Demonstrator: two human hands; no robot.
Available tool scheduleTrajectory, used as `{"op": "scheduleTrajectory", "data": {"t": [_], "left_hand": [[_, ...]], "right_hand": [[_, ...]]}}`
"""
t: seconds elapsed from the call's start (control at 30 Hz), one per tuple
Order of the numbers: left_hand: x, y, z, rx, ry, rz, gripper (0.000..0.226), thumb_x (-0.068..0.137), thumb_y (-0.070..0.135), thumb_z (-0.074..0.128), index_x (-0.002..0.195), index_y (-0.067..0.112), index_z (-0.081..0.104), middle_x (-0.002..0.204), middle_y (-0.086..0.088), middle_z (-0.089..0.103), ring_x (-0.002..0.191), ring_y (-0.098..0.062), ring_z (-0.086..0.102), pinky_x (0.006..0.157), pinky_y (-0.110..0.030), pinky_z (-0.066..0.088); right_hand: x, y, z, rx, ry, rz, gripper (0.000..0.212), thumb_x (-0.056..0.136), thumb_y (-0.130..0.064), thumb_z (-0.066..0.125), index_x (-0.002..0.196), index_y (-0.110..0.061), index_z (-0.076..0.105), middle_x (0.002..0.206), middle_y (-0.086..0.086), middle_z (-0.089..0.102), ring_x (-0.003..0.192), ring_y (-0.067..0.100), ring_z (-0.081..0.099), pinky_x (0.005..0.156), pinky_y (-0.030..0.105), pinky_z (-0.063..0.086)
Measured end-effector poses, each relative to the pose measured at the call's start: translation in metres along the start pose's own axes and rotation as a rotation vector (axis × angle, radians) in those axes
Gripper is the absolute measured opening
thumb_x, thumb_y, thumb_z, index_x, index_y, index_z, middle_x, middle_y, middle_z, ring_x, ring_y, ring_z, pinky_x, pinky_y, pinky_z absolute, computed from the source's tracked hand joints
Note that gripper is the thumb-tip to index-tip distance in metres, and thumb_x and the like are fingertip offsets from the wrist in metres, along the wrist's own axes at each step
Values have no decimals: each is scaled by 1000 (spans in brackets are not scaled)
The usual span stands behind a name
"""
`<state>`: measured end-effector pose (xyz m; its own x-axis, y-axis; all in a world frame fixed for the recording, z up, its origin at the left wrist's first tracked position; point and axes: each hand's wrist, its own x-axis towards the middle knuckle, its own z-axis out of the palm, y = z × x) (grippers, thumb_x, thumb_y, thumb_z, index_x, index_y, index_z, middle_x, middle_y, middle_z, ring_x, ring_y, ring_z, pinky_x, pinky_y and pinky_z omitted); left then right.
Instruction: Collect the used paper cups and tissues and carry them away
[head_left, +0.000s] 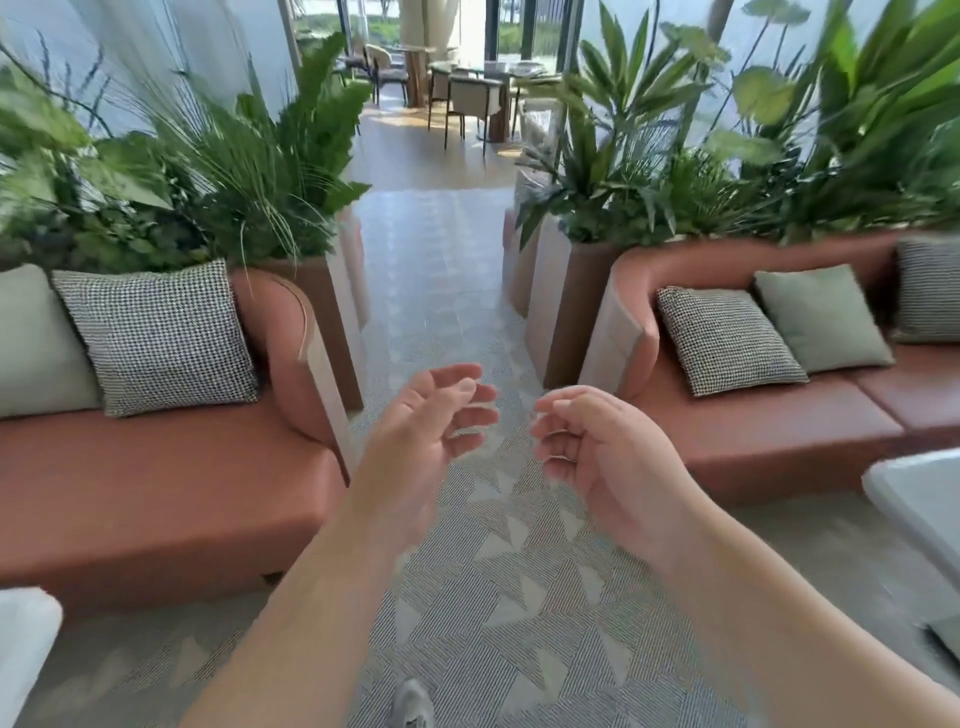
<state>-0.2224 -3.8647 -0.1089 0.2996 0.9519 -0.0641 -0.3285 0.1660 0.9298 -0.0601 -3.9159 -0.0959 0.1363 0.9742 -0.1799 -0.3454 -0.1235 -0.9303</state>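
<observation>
No paper cups or tissues show in the head view. My left hand (431, 421) is raised in front of me over the patterned carpet, its fingers loosely curled and holding nothing. My right hand (597, 447) hangs beside it a short gap away, fingers also loosely curled and empty. Both forearms reach in from the bottom of the frame.
A terracotta sofa (156, 488) with cushions stands at the left, another sofa (779, 415) at the right. Planters with tall green plants (249, 171) flank a carpeted aisle (436, 291) leading to distant chairs and a table (467, 88). A pale table edge (914, 493) juts in at right.
</observation>
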Motion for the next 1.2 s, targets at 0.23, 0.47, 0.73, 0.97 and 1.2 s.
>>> {"op": "scheduleTrajectory", "data": {"t": [0.23,0.47,0.73,0.97,1.2], "left_hand": [[140,54,-70,1,-97,19,30,83,27,62,110,15,67,93,-1,77,83,-13,72,70,-24,53],[241,63,-117,-13,-69,-15,26,83,27,64,107,18,70,95,-3,77,82,-13,73,69,-26,53],[371,62,-138,-5,-17,-41,23,83,26,64,104,19,72,97,-7,77,83,-15,72,68,-23,56],[530,72,-126,69,26,-62,31,81,27,63,109,15,69,95,-4,76,83,-15,70,70,-25,54],[697,100,-83,87,-20,23,26,81,25,63,105,17,68,93,-2,77,80,-13,72,66,-22,56]], "right_hand": [[141,-24,75,-32,4,-46,16,77,-15,54,79,-14,70,73,7,65,59,16,60,55,26,46],[244,-21,98,-26,30,-20,20,88,-7,49,84,-11,69,73,7,66,58,16,60,54,25,47],[385,-28,90,37,4,0,28,88,-6,48,77,-16,73,72,8,66,58,17,60,56,27,46],[549,-61,68,94,-48,19,31,88,-5,48,75,-18,72,72,7,66,59,17,60,57,28,45],[688,-129,20,104,6,-5,26,90,-4,47,79,-13,69,70,6,66,57,16,60,53,25,48]]}}
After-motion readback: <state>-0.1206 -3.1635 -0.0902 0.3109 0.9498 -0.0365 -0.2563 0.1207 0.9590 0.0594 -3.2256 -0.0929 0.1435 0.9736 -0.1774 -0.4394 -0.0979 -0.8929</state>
